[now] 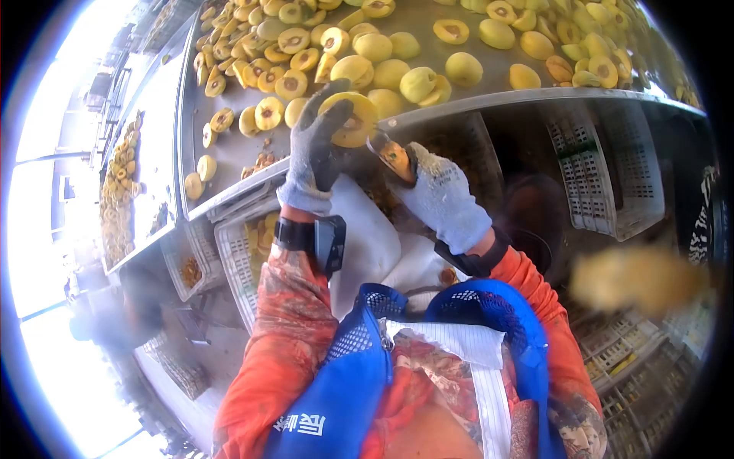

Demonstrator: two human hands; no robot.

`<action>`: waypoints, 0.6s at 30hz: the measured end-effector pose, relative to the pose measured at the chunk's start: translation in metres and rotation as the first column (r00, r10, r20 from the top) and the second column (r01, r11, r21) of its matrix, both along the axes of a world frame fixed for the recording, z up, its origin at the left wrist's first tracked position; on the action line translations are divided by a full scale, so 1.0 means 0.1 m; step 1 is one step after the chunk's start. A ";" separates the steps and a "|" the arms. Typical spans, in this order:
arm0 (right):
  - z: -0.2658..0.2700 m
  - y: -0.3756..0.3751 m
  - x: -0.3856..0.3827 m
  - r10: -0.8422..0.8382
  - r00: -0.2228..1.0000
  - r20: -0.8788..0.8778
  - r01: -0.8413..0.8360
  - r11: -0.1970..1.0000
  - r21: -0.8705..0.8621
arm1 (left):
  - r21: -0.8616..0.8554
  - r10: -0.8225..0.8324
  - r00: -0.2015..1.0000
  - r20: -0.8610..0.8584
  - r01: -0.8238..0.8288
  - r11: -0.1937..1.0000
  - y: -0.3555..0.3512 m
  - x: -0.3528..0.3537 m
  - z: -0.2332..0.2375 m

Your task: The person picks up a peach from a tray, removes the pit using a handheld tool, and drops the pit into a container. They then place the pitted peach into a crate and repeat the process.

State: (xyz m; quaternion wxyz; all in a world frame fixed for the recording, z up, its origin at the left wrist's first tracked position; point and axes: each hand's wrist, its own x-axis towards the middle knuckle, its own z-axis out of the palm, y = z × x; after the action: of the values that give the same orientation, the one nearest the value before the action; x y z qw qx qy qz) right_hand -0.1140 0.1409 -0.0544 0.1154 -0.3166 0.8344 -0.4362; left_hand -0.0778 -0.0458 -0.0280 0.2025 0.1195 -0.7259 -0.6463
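Note:
My left hand, in a grey-and-white work glove with dark fingers, is closed around a yellow peach half at the front edge of the metal table. Just to its right, my right hand, in a light knit glove, grips a small tool with an orange handle. The tool's tip points up toward the peach half; its working end is too small to make out. Many cut peach halves lie on the table beyond my hands, several showing brown centres.
White plastic crates stand under the table at right. More crates sit low at left, beside a second table with cut fruit. A blurred yellowish object appears at right. My lap has a white cover.

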 end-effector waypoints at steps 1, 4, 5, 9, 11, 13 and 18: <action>0.02 -0.04 0.04 0.004 1.000 -0.015 -0.003 1.000 0.025 | -0.240 -0.025 0.997 -0.071 0.008 0.971 0.00 0.13 -0.06; 0.05 -0.10 0.15 -0.002 0.998 -0.070 0.008 0.997 0.081 | -0.582 -0.066 0.937 -0.343 -0.157 0.798 0.09 0.40 -0.18; 0.03 -0.08 0.19 -0.004 0.996 -0.084 0.012 0.996 0.089 | -0.528 -0.031 0.937 -0.347 -0.168 0.833 0.17 0.46 -0.16; 0.12 -0.03 0.39 -0.028 0.999 -0.039 0.034 0.984 0.177 | -0.010 0.098 0.954 -0.284 -0.105 0.994 0.49 0.59 0.03; 0.17 -0.05 0.56 -0.040 0.963 0.268 0.023 0.997 0.069 | 0.395 0.176 0.973 -0.149 -0.104 0.913 0.67 0.59 0.14; 0.12 -0.02 0.64 -0.006 0.947 0.322 0.031 0.997 -0.071 | 0.514 0.208 0.977 -0.042 -0.157 0.843 0.80 0.60 0.23; 0.13 0.17 0.53 0.219 0.624 0.750 0.055 0.945 -0.322 | 0.426 0.173 0.984 -0.046 -0.138 0.894 0.85 0.63 0.08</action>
State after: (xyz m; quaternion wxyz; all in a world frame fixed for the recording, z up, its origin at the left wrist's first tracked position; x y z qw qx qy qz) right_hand -0.0613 0.1576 -0.0419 0.4320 -0.1498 0.6062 -0.6507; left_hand -0.0150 0.0396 -0.0197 0.2528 0.1912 -0.5486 -0.7737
